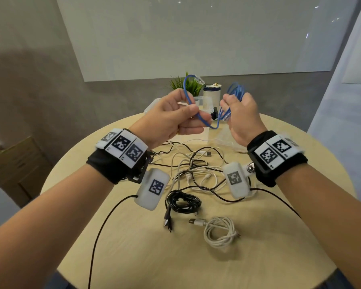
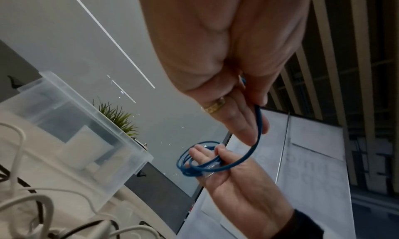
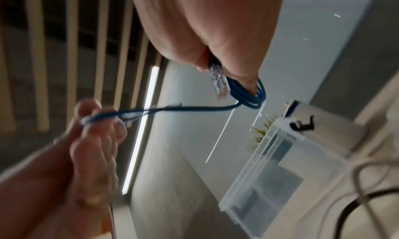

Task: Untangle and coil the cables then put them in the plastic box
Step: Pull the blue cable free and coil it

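Head view: both hands raised above the round table.
Left hand: pinches the free end of the blue network cable.
Right hand: fingers curled through the cable's blue loops.
Plastic box: open, on the table behind the hands, partly hidden by them.
Under the wrists: tangled cables.
Nearer: a coiled black cable and a coiled white cable.
Behind the box: a small plant and a white jar.

Bare table lies open along the near edge, while a tangle of black and white cables fills the middle, a coiled black cable and a coiled white cable lie before it, and the plastic box, plant and jar crowd the far edge.
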`<state>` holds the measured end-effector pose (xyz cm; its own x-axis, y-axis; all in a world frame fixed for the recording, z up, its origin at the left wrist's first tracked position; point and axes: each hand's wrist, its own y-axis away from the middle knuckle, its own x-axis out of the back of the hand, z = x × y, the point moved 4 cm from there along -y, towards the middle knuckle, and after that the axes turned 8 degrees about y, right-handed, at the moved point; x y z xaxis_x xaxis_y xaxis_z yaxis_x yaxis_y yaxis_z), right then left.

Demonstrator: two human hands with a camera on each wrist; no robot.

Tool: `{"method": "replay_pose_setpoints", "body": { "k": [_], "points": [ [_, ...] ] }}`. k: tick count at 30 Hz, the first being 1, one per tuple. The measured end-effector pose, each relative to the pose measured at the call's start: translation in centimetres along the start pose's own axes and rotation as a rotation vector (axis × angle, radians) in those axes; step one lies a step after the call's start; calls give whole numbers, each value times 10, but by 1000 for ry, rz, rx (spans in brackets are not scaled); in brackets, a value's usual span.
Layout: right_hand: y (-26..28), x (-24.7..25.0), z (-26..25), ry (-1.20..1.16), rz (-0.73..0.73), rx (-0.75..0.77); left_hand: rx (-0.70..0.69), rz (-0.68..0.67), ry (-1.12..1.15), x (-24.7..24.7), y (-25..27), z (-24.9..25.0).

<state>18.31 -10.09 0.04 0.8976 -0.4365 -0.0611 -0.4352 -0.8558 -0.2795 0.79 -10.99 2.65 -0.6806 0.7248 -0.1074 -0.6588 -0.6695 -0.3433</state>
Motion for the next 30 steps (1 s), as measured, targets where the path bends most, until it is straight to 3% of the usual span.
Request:
{"method": "replay_pose_setpoints", "body": {
  "k": [2,5,10,14,18,22,30],
  "points": [
    [0,-1,2,221,-40,29,13,16,39,1,-1,1],
    [-1,1,7,262,-74,3,114,0,-34,1,1,-3],
    [-1,5,5,-6,-130,-91,310,-143,-386,2,8,-16],
    [0,6,0,-381,-172,-144,337,-135,-419,4,9,-19],
    [1,4,-2,-482,-190,-141,301,-117,-224,0,7,-16],
    [12,-7,-1,-313,-307,-87,200,-93,21,-7,5,-5],
    [30,-24,-1,-28,-538,-92,-42,173,-102,8,-8,3]
  ]
}}
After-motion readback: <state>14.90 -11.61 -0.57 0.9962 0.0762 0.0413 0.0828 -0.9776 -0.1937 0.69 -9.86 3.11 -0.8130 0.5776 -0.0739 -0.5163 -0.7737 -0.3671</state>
